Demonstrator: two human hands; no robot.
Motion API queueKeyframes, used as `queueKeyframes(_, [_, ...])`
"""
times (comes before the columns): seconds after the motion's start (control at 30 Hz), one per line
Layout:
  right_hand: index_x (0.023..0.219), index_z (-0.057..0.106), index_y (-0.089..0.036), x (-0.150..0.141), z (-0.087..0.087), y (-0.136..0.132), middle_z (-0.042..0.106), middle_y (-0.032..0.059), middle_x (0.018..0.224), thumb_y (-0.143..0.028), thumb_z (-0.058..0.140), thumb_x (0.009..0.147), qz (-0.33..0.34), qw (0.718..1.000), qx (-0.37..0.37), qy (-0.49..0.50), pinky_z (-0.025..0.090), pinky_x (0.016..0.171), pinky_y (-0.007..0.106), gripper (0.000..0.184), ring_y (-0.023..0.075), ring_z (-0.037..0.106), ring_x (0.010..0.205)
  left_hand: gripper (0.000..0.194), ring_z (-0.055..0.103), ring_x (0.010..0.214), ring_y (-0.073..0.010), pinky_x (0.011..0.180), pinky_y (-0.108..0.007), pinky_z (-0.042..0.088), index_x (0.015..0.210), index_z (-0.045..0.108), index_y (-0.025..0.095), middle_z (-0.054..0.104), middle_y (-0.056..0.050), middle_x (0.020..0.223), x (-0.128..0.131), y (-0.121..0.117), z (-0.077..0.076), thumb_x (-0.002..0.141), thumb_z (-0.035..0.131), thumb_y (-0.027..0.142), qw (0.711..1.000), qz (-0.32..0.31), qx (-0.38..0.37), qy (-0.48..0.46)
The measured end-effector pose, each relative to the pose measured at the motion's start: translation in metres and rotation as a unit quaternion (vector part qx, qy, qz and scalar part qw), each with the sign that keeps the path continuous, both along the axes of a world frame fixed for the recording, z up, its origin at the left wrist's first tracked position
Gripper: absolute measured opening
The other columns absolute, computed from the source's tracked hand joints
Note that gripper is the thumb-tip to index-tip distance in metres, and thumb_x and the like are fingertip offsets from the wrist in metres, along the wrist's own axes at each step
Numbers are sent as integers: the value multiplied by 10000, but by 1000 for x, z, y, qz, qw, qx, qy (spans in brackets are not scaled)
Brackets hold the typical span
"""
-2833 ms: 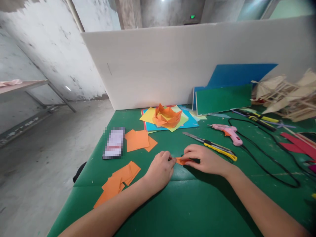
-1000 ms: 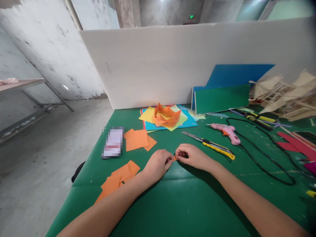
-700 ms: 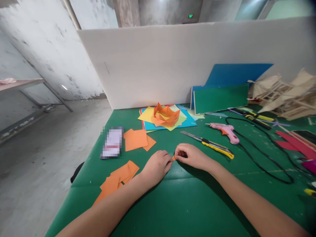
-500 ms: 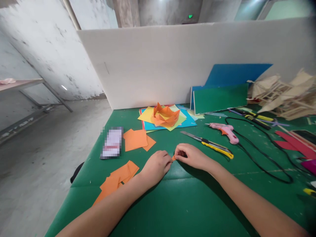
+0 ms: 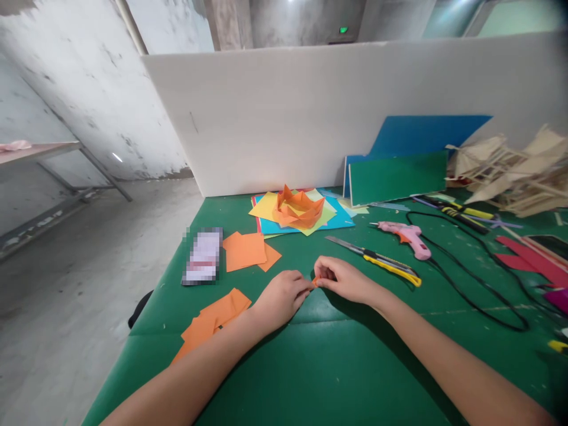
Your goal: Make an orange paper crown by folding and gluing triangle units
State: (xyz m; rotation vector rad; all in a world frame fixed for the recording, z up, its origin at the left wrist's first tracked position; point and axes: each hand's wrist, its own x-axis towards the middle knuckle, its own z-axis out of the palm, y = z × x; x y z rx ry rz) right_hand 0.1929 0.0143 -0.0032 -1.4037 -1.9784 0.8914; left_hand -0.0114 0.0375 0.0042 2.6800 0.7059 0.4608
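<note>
Between my fingertips is a small folded piece of orange paper [image 5: 315, 282], mostly covered by them. My left hand [image 5: 284, 296] is closed on its left side, and my right hand [image 5: 339, 279] pinches it from the right. Both hands are just above the green table [image 5: 328, 367]. Left of my left hand lie loose orange paper squares [image 5: 224, 307], with more orange sheets [image 5: 245, 251] beyond them. Farther back, a folded orange paper ring with pointed tips [image 5: 299, 210] rests on a stack of coloured paper [image 5: 341, 222].
A yellow utility knife [image 5: 386, 266] lies beyond my right hand, beside a pink glue gun [image 5: 410, 236] with a black cord. A phone [image 5: 202, 257], blurred out, is at the left edge. Green board [image 5: 399, 177] and a wooden stick model [image 5: 510, 171] stand at the back right.
My left fingertips have shifted slightly right along the folded orange paper, nearer my right fingers. Both hands keep their hold; the view has moved very slightly.
</note>
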Motion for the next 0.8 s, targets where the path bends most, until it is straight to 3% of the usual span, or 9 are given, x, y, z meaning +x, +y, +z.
queueKeyframes(0.2, [808,467,-211,-1,-1,-1,466,-44,695,-201,571,804,-7,1000,-8,20,368,574,231,105,118,456,625,252,575,807,-171,750,-281,466,1012,677,190,622,-58,853,0,0,0,923,441,189,999,-18,32,8])
queueKeyframes(0.57, [889,586,-200,4,-10,3,487,1,855,-163,602,777,-16,1000,24,0,424,652,249,120,116,497,680,172,565,655,-157,639,-269,459,652,662,161,606,-33,667,-3,-9,4,702,522,74,998,64,3,-14])
queueKeyframes(0.8, [882,606,-197,4,-9,2,495,7,860,-173,604,789,-8,1000,23,-1,436,670,254,96,121,519,705,172,565,675,-145,646,-253,455,692,661,166,615,-24,687,-2,-2,4,711,511,83,997,54,-17,-55])
